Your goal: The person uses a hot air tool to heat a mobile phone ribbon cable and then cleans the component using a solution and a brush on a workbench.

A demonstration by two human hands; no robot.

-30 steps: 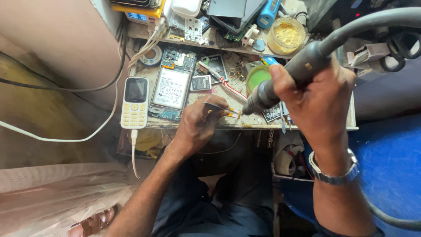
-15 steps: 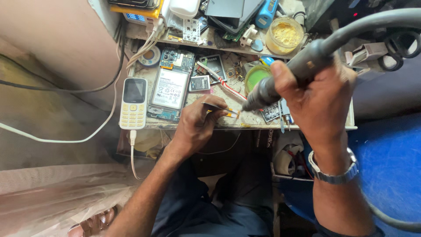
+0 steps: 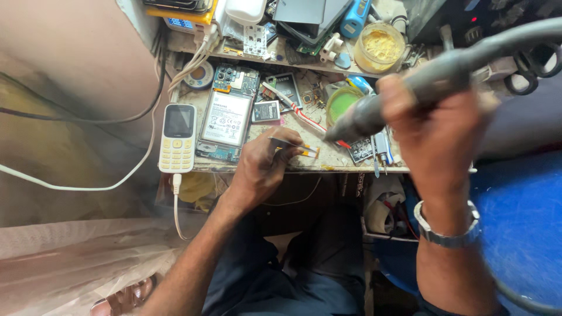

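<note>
The right hand (image 3: 439, 134) has tilted its gripped grey hot-air handle (image 3: 410, 93) lower, nozzle aimed left toward the tweezers (image 3: 293, 146) pinched in the left hand's (image 3: 260, 167) fingers at the desk (image 3: 304, 164) edge.

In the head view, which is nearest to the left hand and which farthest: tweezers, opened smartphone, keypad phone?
1. Tweezers: held in the left hand, pointing right.
2. Opened smartphone: just up-left of the hand on the bench.
3. Keypad phone: farthest, at the bench's left edge.
</note>
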